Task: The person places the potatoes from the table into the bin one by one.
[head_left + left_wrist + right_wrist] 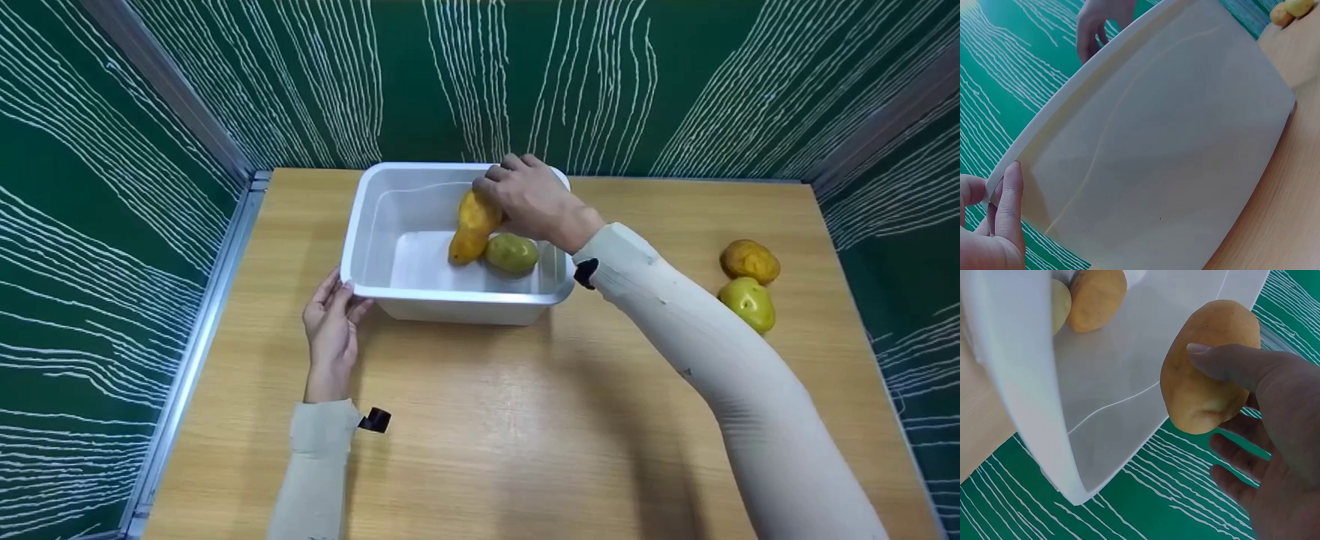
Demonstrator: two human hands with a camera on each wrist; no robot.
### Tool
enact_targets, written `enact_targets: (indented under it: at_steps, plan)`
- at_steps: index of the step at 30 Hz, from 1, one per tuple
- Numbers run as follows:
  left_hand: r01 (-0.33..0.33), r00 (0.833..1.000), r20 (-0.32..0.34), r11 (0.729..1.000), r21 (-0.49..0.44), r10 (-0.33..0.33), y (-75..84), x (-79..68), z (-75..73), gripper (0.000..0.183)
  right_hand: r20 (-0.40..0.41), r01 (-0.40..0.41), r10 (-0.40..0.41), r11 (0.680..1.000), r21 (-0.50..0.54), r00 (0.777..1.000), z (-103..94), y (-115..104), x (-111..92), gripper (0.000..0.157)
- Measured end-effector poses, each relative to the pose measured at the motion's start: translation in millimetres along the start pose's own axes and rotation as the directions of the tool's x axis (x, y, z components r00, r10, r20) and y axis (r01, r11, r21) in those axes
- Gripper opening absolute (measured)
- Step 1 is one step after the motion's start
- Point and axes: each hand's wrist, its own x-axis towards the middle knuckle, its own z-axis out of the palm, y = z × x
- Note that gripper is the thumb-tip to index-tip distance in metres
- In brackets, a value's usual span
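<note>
My right hand [531, 196] holds a yellow-brown potato [1207, 363] between thumb and fingers, over the right part of a white plastic tub [457, 295]. In the head view this held potato [478, 211] is partly hidden by the hand. Inside the tub lie another yellow-brown potato [468, 246] and a greenish potato [512, 253], side by side. My left hand [331, 330] pinches the tub's rim at the near left corner, and the left wrist view shows the thumb [1012, 194] against the outer wall.
A brown potato [750, 261] and a yellow-green one [749, 304] sit together on the right of the wooden table [480, 420]. Green panels [517, 82] with white wavy lines enclose the back and sides. A metal rail [196, 330] runs along the left edge.
</note>
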Motion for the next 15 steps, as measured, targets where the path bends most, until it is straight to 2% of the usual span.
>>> enact_targets:
  at_steps: [5,15]
  plan:
    - [-0.001,1.000,-0.001,1.000,-0.009,0.001,0.5,-0.9,0.2,0.048,0.010,-0.010,0.010,1.000,0.007,1.000,2.7,2,5,0.056]
    - [-0.014,1.000,0.005,1.000,-0.008,0.014,-0.6,-0.7,1.3,0.046,0.084,-0.045,0.044,0.999,0.007,0.995,8.6,6,12,0.059]
